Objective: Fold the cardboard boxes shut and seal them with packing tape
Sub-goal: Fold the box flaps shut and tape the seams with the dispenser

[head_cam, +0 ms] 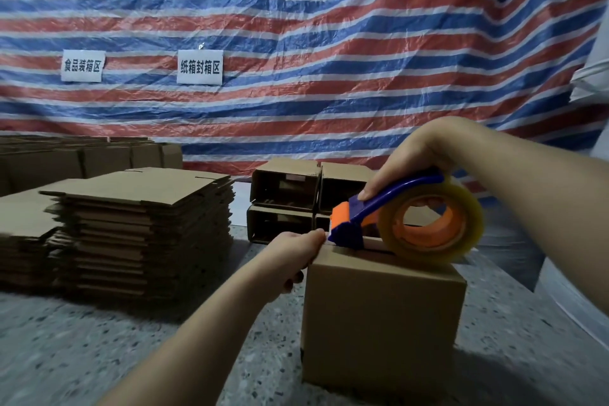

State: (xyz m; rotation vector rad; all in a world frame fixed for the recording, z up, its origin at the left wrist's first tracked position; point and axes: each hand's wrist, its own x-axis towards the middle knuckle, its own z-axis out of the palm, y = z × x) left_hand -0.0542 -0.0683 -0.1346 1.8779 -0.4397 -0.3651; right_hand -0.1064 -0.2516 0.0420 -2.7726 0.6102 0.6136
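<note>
The cardboard box (382, 323) stands upright on the speckled tabletop (99, 356), directly in front of the person, its top flaps folded down so that a seam runs across the top away from the near left corner. On that top the tape dispenser (395, 217) is laid, its blue and orange cutter end at the box's left edge and its clear tape roll (431, 221) trailing to the right; the dispenser's long axis thus lies along the seam, cutter pointing left. This placement appears chosen so that tape can be drawn along the seam.

The dispenser's blue handle is gripped from above by the right hand (415, 161), fingers curled around it. At the box's left top edge the left hand (296, 254) is curled, its fingertips pinching or pressing at the tape end just beside the cutter, probably to anchor it; which cannot be told exactly.

Left of the box, flattened cartons (141, 234) are stacked. Behind the box, open assembled boxes (286, 201) are piled on their sides before a striped tarpaulin (296, 26).
</note>
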